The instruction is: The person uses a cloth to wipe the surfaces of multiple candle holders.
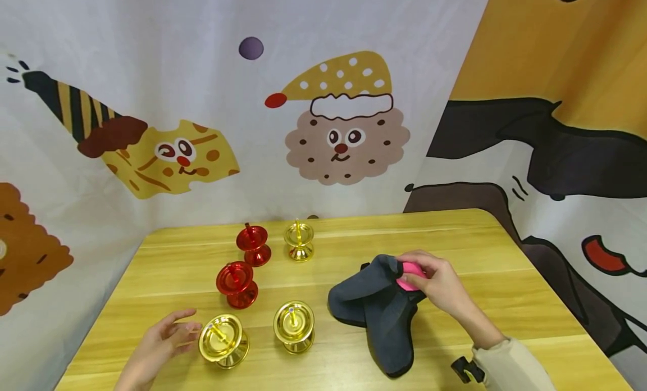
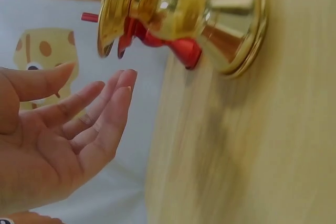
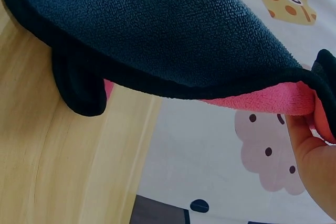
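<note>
My right hand [image 1: 438, 281] pinches one edge of a two-sided cloth [image 1: 389, 318], dark grey-blue with black trim and pink on its other face. In the right wrist view the raised edge of the cloth [image 3: 173, 35] shows its pink underside by my thumb, and a black hanging loop [image 3: 79, 85] dangles from the trim. My left hand [image 1: 162, 346] has its fingers spread just left of a gold candle holder [image 1: 222, 339]. The left wrist view has that gold holder [image 2: 178, 11] upright on the table, apart from the fingertips.
Another gold holder [image 1: 294, 326] stands between that one and the cloth. Two red holders [image 1: 242, 292] and a further gold holder [image 1: 299, 242] stand toward the back of the wooden table [image 1: 505, 301]. A printed curtain [image 1: 202, 87] hangs behind the table.
</note>
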`<action>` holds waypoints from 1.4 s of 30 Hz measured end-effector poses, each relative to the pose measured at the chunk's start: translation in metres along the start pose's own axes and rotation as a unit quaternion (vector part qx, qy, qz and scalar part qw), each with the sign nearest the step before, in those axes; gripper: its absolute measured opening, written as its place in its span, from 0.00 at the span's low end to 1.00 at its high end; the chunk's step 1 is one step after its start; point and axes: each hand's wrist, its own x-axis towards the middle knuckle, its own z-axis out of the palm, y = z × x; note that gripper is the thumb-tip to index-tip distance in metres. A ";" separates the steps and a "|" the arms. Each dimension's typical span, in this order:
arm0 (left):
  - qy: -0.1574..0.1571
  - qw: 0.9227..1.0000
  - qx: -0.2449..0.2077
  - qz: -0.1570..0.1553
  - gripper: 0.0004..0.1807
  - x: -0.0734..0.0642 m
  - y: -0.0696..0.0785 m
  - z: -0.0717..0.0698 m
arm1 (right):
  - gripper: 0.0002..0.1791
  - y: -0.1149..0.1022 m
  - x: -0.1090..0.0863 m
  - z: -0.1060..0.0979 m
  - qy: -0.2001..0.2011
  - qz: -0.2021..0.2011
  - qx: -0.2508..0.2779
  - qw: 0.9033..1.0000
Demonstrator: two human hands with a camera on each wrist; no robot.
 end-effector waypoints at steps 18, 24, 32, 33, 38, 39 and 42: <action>-0.131 0.987 0.041 0.081 0.26 0.061 0.023 -0.021 | 0.16 0.001 0.001 0.002 -0.010 0.002 0.009 1.000; -0.142 0.985 0.041 0.090 0.23 0.073 0.031 -0.018 | 0.16 0.000 -0.001 0.004 -0.011 0.006 0.016 1.000; -0.137 0.987 0.029 0.073 0.22 0.084 0.035 -0.011 | 0.16 0.000 -0.002 0.005 -0.017 0.009 0.025 1.000; -0.133 0.988 0.029 0.069 0.21 0.084 0.035 -0.011 | 0.16 0.000 -0.002 0.005 -0.017 0.010 0.026 0.999; -0.112 0.992 0.021 0.048 0.19 0.083 0.034 -0.010 | 0.16 0.001 -0.002 0.005 -0.019 0.009 0.026 0.999; -0.111 0.993 0.016 0.046 0.18 0.083 0.034 -0.010 | 0.16 0.001 -0.002 0.005 -0.020 0.008 0.026 0.999; -0.105 0.994 -0.015 0.033 0.17 0.083 0.034 -0.011 | 0.16 0.001 -0.002 0.005 -0.022 0.007 0.026 0.999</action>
